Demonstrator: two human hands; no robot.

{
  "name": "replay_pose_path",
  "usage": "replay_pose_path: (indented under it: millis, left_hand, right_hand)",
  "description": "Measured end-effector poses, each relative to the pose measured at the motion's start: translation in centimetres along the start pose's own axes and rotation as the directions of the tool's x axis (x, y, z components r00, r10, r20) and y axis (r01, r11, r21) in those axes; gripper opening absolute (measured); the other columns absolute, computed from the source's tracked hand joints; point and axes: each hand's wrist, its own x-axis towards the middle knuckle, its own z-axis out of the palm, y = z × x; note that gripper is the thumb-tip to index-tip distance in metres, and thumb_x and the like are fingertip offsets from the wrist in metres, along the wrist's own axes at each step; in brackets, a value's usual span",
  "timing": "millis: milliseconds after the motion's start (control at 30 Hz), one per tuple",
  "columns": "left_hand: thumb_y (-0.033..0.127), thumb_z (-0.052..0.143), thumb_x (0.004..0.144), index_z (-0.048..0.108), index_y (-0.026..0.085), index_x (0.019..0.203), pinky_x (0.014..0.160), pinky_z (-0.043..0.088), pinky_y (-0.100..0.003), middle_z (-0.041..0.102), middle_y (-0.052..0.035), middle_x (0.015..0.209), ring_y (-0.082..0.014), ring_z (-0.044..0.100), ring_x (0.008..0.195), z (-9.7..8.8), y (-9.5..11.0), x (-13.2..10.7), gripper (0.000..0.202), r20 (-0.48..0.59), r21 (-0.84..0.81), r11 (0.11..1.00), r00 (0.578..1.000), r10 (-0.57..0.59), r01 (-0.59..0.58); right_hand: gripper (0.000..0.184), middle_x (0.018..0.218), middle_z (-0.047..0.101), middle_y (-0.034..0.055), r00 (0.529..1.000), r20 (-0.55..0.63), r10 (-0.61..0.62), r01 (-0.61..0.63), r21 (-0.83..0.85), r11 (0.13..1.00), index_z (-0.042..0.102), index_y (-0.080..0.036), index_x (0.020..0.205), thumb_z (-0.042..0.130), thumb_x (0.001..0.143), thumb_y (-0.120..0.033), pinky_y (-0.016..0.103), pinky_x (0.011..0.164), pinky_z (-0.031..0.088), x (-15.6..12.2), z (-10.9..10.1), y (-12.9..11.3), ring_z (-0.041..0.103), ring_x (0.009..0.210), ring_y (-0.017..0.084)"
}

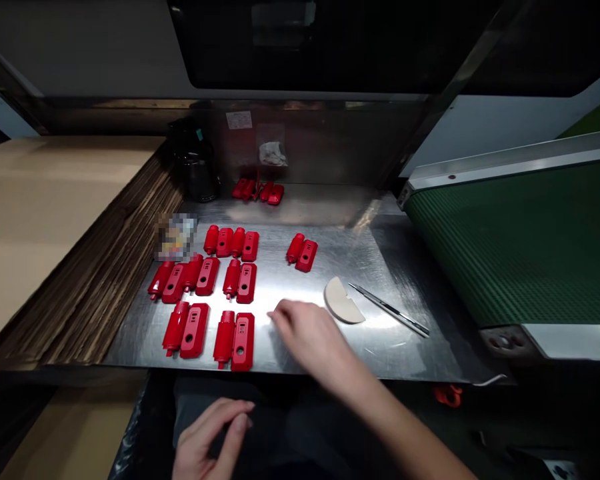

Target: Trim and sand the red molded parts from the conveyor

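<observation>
Nearest to the person, the left hand [207,437] rests low, below the edge of the shiny steel bench [405,353], on dark cloth; its fingers are loosely bent and hold nothing. A little further, the right hand [307,337] lies palm down over the bench, the fingers spread flat and empty, the tips near the closest red moulded plastic pair [235,340] but not touching it. Just beside this hand, on its right, lies a beige half-round flat piece [343,301], and next to that a thin metal knife [390,310], placed slantwise.

To the left, the other red plastic parts [207,273] lie in rows, always two together, a round part beside a flat part with holes. One separate red pair [303,252] lies alone, more to the middle. At the back of the bench, a small heap of red parts [259,191] stays near a black container [196,163]. A stack of brown cardboard sheets [70,220] fills the left side, and a green conveyor belt [520,240] runs at the right.
</observation>
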Motion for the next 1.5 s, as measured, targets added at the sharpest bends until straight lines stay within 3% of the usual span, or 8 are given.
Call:
replay_pose_path:
  millis: [300, 500, 600, 733, 967, 1133, 1300, 1500]
  left_hand:
    - [0.039, 0.076, 0.097, 0.079, 0.035, 0.137, 0.099, 0.065, -0.031, 0.071, -0.0118, 0.151, -0.0302, 0.077, 0.123, 2.2, -0.7, 2.0, 0.040, 0.041, -0.069, 0.992, 0.994, -0.106, 0.109]
    - [0.049, 0.087, 0.089, 0.080, 0.033, 0.130, 0.099, 0.061, -0.027, 0.078, -0.0087, 0.131, -0.0248, 0.077, 0.113, 2.8, 0.8, 1.7, 0.044, -0.049, -0.353, 0.916, 0.974, -0.223, 0.192]
    - [0.061, 0.102, 0.063, 0.058, 0.036, 0.157, 0.119, 0.053, -0.039, 0.061, -0.0110, 0.161, -0.0357, 0.062, 0.144, 3.3, 1.3, 2.3, 0.108, 0.147, -0.593, 0.762, 0.966, -0.214, 0.259]
    - [0.057, 0.106, 0.055, 0.056, 0.033, 0.158, 0.124, 0.048, -0.045, 0.060, -0.0139, 0.160, -0.0411, 0.057, 0.148, 4.3, 1.6, 3.2, 0.117, 0.372, -0.648, 0.679, 0.921, -0.114, 0.346]
    - [0.054, 0.103, 0.066, 0.050, 0.029, 0.158, 0.128, 0.043, -0.050, 0.055, -0.0159, 0.166, -0.0408, 0.051, 0.154, 4.8, 2.2, 3.2, 0.110, 0.371, -0.584, 0.735, 0.919, -0.135, 0.343]
    - [0.052, 0.100, 0.069, 0.043, 0.028, 0.163, 0.133, 0.032, -0.053, 0.050, -0.0169, 0.169, -0.0407, 0.044, 0.159, 4.0, 1.7, 2.3, 0.113, 0.308, -0.537, 0.796, 0.943, -0.125, 0.280]
    - [0.035, 0.101, 0.069, 0.044, 0.034, 0.165, 0.135, 0.023, -0.057, 0.048, -0.0120, 0.171, -0.0416, 0.041, 0.160, 3.4, 1.5, 1.9, 0.111, 0.353, -0.416, 0.884, 0.934, -0.060, 0.214]
    - [0.030, 0.103, 0.067, 0.044, 0.037, 0.165, 0.113, 0.057, -0.038, 0.050, -0.0141, 0.169, -0.0396, 0.057, 0.149, 2.8, 1.8, 1.7, 0.115, 0.401, -0.456, 0.858, 0.915, -0.039, 0.237]
  right_hand:
    - [0.104, 0.162, 0.048, 0.0320, 0.991, -0.083, -0.101, 0.086, -0.169, 0.982, 0.038, -0.001, 0.163, 0.095, 0.079, -0.018, 0.052, 0.126, 0.035, 10.9, -6.4, 5.6, 0.043, 0.153, 0.044]
    - [0.139, 0.170, 0.044, 0.0196, 0.970, 0.086, -0.229, 0.218, 0.121, 0.968, 0.009, -0.020, 0.175, 0.102, 0.073, -0.038, 0.042, 0.127, 0.040, 1.0, -3.8, 5.1, 0.048, 0.154, 0.031]
    - [0.148, 0.172, 0.043, 0.0166, 0.918, 0.265, -0.295, 0.123, 0.516, 0.847, 0.013, -0.028, 0.176, 0.107, 0.063, -0.045, 0.050, 0.130, 0.037, -4.9, -0.9, 5.2, 0.043, 0.157, 0.036]
    - [0.154, 0.175, 0.036, 0.0182, 0.938, 0.297, -0.178, -0.078, 0.681, 0.729, 0.014, -0.028, 0.176, 0.108, 0.056, -0.044, 0.056, 0.130, 0.035, -8.8, 2.0, 5.5, 0.039, 0.159, 0.039]
    - [0.129, 0.176, 0.035, 0.0156, 0.950, 0.283, -0.130, -0.019, 0.469, 0.883, 0.022, -0.023, 0.173, 0.097, 0.072, -0.053, 0.051, 0.131, 0.036, -8.9, -0.8, 5.7, 0.037, 0.161, 0.035]
    - [0.033, 0.134, 0.068, 0.0152, 0.954, -0.291, 0.075, -0.131, -0.179, 0.975, 0.061, -0.022, 0.130, 0.049, 0.107, -0.041, 0.048, 0.105, 0.053, -4.8, -6.4, 11.5, 0.064, 0.126, 0.034]
    - [0.011, 0.105, 0.071, 0.0162, 0.945, -0.302, 0.125, -0.217, -0.295, 0.930, 0.060, -0.022, 0.102, 0.056, 0.096, -0.030, 0.050, 0.090, 0.050, -1.1, -8.8, 17.2, 0.066, 0.106, 0.039]
    - [0.022, 0.101, 0.068, 0.0106, 0.951, -0.282, 0.126, -0.200, -0.253, 0.947, 0.053, -0.025, 0.102, 0.039, 0.106, -0.041, 0.040, 0.073, 0.049, -4.5, -9.1, 14.5, 0.068, 0.084, 0.030]
